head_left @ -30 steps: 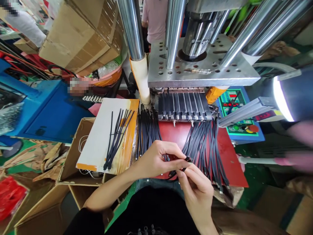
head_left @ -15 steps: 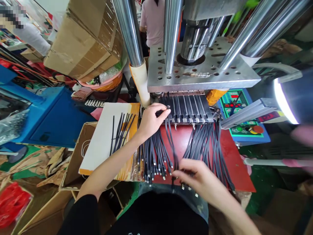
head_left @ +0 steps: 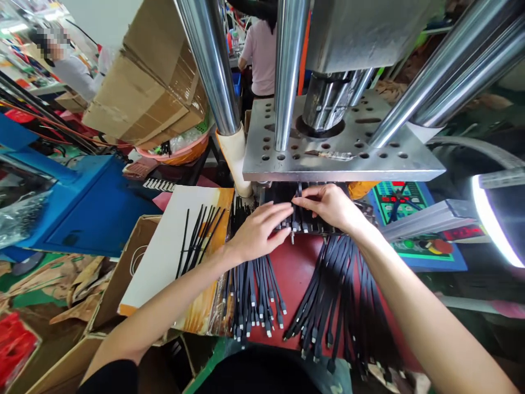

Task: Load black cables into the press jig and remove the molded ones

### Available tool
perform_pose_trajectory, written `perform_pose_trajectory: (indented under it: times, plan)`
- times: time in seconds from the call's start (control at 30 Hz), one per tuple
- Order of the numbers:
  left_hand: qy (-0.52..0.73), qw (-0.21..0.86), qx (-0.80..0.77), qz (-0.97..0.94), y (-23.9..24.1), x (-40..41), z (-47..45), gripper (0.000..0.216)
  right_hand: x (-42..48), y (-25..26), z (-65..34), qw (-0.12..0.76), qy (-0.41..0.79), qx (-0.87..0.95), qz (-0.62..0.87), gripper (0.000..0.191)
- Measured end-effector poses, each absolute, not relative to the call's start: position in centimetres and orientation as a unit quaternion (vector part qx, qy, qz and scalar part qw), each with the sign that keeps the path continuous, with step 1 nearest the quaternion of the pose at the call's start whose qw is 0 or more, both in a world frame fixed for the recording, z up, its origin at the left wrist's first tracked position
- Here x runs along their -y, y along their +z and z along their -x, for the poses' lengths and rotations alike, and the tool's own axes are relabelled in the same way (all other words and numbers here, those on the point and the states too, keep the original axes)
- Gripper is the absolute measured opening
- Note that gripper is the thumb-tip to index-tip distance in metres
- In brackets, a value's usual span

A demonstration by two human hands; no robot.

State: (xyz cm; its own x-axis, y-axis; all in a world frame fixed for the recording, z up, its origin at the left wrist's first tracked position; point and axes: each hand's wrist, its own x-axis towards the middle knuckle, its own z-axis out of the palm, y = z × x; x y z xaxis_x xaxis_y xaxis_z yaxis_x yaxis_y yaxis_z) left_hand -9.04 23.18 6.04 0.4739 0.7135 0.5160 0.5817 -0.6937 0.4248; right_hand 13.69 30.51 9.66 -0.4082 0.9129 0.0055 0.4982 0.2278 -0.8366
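My right hand (head_left: 328, 205) is at the black slotted mould (head_left: 273, 193) under the press plate, thumb and forefinger pinched on a thin black flat cable (head_left: 299, 189). Beside it, my left hand (head_left: 260, 230) has its fingers stretched out towards the mould's front edge, the thumb apart, and holds nothing that I can see. Two bunches of black cables with plug ends hang over the red table (head_left: 291, 268): a left bunch (head_left: 256, 298) under my left hand and a right bunch (head_left: 328, 295) under my right forearm. My hands hide much of the mould.
The steel press plate (head_left: 262, 158) hangs just above my hands, between steel columns (head_left: 287, 82). A white board (head_left: 159, 235) with several black cables (head_left: 199, 235) lies at left. A control panel (head_left: 404, 213) and a bright lamp (head_left: 492, 219) stand at right. Other people are behind.
My right hand has moved up from the hanging cables to the mould. My left hand has loosened its pinch and stretched its fingers. The view has tilted slightly upward.
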Motion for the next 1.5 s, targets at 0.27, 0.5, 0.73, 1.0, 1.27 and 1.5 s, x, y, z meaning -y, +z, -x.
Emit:
perform_pose_trajectory:
  times: [0.27,0.5,0.73,1.0,1.27,1.5]
  plan:
    - [0.162,-0.065,-0.299,-0.938,6.6,-23.6,9.3,0.033,-30.6,8.1,-13.3,0.352,0.335,0.719,0.497,0.059]
    - [0.122,-0.077,-0.362,-0.921,6.7,-22.4,7.8,0.045,-30.8,7.6,-13.1,0.376,0.374,0.689,0.494,0.059]
    - [0.057,-0.032,-0.422,-0.904,7.5,-20.1,6.1,0.079,-27.2,7.6,-14.7,0.375,0.143,0.756,0.518,0.04]
    - [0.035,0.061,-0.467,-0.881,10.0,-22.6,5.4,0.067,-25.3,9.3,-13.5,0.048,-0.047,0.829,0.555,0.054]
    - [0.112,0.052,-0.513,-0.85,9.4,-29.1,4.7,0.051,-31.4,9.0,-11.4,0.099,0.004,0.81,0.578,0.05]
    - [0.088,0.095,-0.563,-0.817,10.7,-32.1,3.2,0.049,-34.6,10.2,-10.5,0.135,0.029,0.808,0.573,0.05]
